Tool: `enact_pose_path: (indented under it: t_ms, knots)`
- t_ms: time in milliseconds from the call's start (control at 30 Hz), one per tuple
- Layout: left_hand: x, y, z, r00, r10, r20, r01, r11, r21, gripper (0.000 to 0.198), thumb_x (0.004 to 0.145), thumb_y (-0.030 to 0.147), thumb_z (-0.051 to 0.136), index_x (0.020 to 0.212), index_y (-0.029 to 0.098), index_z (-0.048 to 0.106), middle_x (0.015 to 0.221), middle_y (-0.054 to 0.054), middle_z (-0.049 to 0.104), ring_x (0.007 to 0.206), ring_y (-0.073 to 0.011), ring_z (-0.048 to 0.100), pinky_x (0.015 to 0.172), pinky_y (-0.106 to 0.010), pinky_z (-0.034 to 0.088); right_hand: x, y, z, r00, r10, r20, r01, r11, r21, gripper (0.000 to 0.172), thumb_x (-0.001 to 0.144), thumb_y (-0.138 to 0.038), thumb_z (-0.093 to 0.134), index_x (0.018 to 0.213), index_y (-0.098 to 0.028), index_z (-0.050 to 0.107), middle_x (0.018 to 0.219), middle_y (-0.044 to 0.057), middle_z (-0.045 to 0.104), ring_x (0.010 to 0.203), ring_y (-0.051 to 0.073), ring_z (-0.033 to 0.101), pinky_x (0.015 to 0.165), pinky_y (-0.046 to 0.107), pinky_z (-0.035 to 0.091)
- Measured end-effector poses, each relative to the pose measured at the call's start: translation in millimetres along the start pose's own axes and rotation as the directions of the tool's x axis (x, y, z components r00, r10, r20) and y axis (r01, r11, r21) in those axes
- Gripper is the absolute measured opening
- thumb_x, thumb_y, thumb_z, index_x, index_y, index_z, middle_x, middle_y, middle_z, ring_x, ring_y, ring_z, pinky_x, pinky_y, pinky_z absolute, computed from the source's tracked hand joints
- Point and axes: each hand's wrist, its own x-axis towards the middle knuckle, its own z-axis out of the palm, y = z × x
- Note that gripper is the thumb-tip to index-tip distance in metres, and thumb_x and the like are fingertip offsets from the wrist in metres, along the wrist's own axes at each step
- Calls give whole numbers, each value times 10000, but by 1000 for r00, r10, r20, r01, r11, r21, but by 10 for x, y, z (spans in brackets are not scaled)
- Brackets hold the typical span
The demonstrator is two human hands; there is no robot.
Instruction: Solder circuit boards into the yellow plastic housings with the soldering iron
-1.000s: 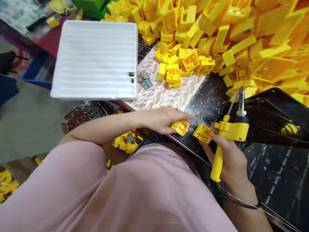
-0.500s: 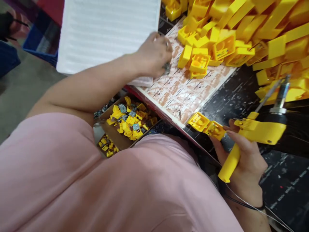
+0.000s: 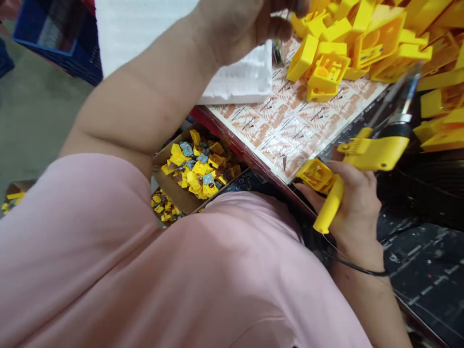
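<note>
My right hand [image 3: 357, 198] grips a yellow soldering gun [image 3: 377, 152] with a metal barrel, its tip pointing up and away and a thin wire trailing from the handle's base. The fingertips of the same hand also touch a small open yellow plastic case [image 3: 316, 175] at the table's near edge. At the top of the view, my left hand [image 3: 250, 24] is blurred and partly cut off, its fingers curled beside the heap of yellow cases [image 3: 328, 72]. Just below those fingers is a small dark part [image 3: 278, 52], too blurred to name.
A white foam sheet [image 3: 239, 82] lies under my left arm, on the patterned board [image 3: 268, 128]. Below the table edge stands a cardboard box [image 3: 174, 191] of yellow pieces and grey parts. A blue crate [image 3: 72, 58] sits on the floor at the left.
My left hand has moved up and right, over the foam sheet's edge towards the yellow heap. The view has shifted; my right hand with the soldering gun appears higher and further left.
</note>
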Motion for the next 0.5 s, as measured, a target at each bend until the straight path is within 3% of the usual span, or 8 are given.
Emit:
enact_pose_path:
  t_ms: [67,133,233,267,333,400,433,500]
  knots:
    - [-8,69,78,993,97,67,-81,976,-203,455,1138,424,472,1484,157,594,1323,-66,719,1208,-240,715,862,-310,578,24,-3,42,1000,-29,12,30,999,-32,526,931,-347,808,1394,-251,577,916,50,725,841,263,747,798,362,619]
    - [-36,198,187,919,283,273,-206,938,-278,394,1107,341,525,1414,135,663,1176,-53,743,989,-189,736,779,-298,538,11,7,38,999,-44,11,44,998,-34,555,911,-269,822,1403,-231,568,905,61,725,812,264,741,738,342,596]
    - [-127,415,476,620,316,718,-452,892,-3,227,1003,133,600,1089,176,805,919,-42,745,829,-179,703,810,-344,565,-31,24,-22,999,-30,14,30,999,-12,609,903,-216,823,1442,-229,540,987,84,748,793,247,735,732,339,589]
    - [-175,461,595,571,240,785,-552,820,150,235,952,78,620,997,205,812,914,-48,748,863,-210,710,864,-381,580,-42,27,-44,999,-27,19,27,1000,-7,603,912,-217,814,1446,-237,536,998,77,751,786,236,732,730,334,589]
    - [-289,480,803,572,171,802,-689,631,357,227,849,56,678,896,244,796,1005,-59,766,1052,-304,713,1036,-503,562,-59,28,-82,999,-25,37,26,1000,-10,565,939,-233,784,1444,-260,532,1003,48,754,819,222,742,777,335,608]
    - [-401,406,897,588,284,758,-739,570,360,256,853,106,647,962,283,796,1183,-45,774,1251,-334,658,1201,-604,451,-75,28,-111,999,-6,40,6,1000,-8,539,947,-238,769,1428,-278,529,1046,31,763,919,227,765,906,376,625]
    - [-448,349,891,623,359,694,-728,590,349,301,892,135,594,1048,293,797,1271,-41,764,1275,-318,652,1223,-604,432,-87,30,-124,999,11,37,-11,1000,-1,543,939,-233,774,1420,-285,526,1100,32,769,983,236,771,979,411,620]
    - [-523,230,802,768,428,475,-617,693,373,395,970,183,478,1225,263,769,1346,-67,749,1220,-281,688,1160,-531,500,-119,36,-150,999,46,27,-46,999,21,578,908,-216,804,1406,-304,524,1217,41,769,1084,253,769,1064,461,603]
